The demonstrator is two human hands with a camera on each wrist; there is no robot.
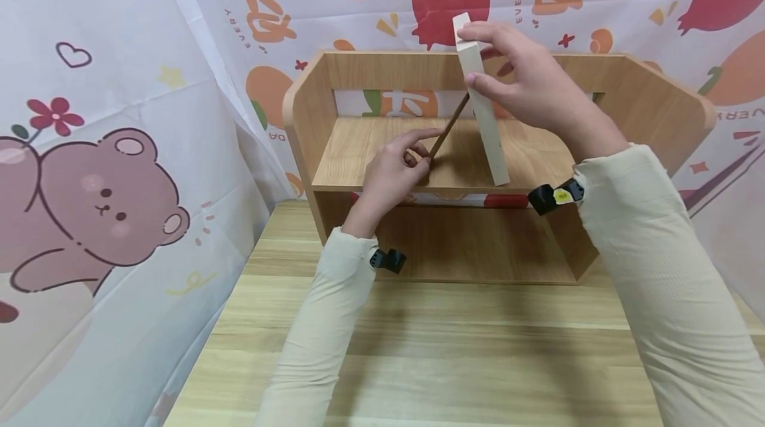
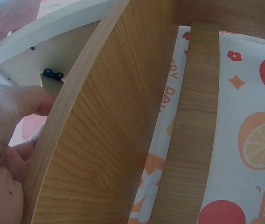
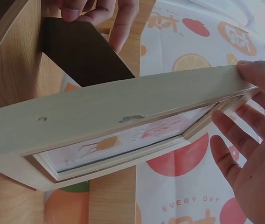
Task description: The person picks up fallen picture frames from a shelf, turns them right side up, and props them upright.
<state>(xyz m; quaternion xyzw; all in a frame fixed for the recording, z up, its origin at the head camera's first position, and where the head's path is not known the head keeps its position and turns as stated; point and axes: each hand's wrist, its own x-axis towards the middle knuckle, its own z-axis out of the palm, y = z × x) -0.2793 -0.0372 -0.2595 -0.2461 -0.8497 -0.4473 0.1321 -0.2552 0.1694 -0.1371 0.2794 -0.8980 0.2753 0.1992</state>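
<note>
A cream-white picture frame (image 1: 491,138) stands on the upper board of a wooden shelf, edge toward me and tilted. My right hand (image 1: 528,82) grips its upper end, thumb on the near edge; in the right wrist view the frame (image 3: 100,100) shows its glazed front with a pale picture. From its back a thin dark stand leg (image 3: 86,49) swings out. My left hand (image 1: 394,168) pinches the free end of that leg between thumb and fingers. The left wrist view has a small black hinge (image 2: 53,74) on the frame's back, with the left hand (image 2: 6,121) partly behind a wooden edge.
The two-tier wooden shelf (image 1: 364,141) has raised side panels and a back rail. It stands on a light wood table (image 1: 418,354). Behind it hangs a fruit-print cloth (image 1: 382,22), and a bear-print cloth (image 1: 137,194) drapes at the left.
</note>
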